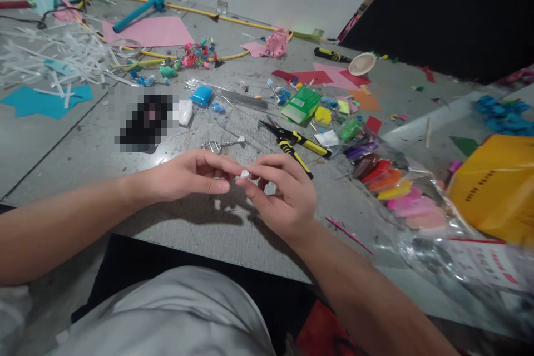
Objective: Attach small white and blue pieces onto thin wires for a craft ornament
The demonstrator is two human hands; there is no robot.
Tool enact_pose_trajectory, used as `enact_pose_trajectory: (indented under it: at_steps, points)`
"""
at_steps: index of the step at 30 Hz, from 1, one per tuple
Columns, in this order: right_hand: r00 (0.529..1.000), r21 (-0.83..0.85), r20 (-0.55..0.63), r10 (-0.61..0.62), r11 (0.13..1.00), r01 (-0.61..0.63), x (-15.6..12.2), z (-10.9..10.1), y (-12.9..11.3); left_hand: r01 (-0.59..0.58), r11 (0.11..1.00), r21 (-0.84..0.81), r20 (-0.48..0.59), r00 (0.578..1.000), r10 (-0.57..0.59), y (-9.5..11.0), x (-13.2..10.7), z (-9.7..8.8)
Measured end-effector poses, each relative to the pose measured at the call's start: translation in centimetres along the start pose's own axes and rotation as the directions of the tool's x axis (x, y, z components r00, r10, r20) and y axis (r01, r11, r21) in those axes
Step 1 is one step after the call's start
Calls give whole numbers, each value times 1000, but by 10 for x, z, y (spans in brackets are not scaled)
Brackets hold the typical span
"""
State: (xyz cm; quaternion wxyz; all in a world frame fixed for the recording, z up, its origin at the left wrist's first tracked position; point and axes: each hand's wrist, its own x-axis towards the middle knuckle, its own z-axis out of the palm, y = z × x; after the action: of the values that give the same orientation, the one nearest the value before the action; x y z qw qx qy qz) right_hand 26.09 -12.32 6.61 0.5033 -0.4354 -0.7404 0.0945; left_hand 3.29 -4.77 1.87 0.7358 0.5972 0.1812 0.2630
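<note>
A small white lump of what looks like soft clay [245, 174] is pinched between the thumb and fingers of my right hand [286, 192], above the near part of the table. My left hand [192, 178] meets it from the other side, its index fingertip at the lump and its thumb apart below. Just beyond the hands lies a twisted wire piece [214, 146] with a white blob [241, 139] at one end. Yellow-and-black pliers [298, 142] rest on the table past my right hand.
Opened clay packets, blue [202, 95] and white [183, 112], lie beyond my left hand near a blurred-out dark object [146, 122]. Thin wires [229, 92] and a green packet [301, 104] lie farther back. Coloured clay bags [387, 178] and a yellow package [494, 189] fill the right side.
</note>
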Motion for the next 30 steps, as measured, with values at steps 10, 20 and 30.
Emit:
enact_pose_trajectory:
  at_steps: [10,20,30]
  points:
    - [983,30,58,176,984,-178,7,1,6,136,516,846,-233,964,127,16,2,-37]
    - [879,-194,374,295,952,-237,8,10,39,230,292,928,-257,965,57,12,10,-47]
    - [813,-155,564,141,986,-64,9,8,45,549,12,836,-544,825,155,32,18,-78]
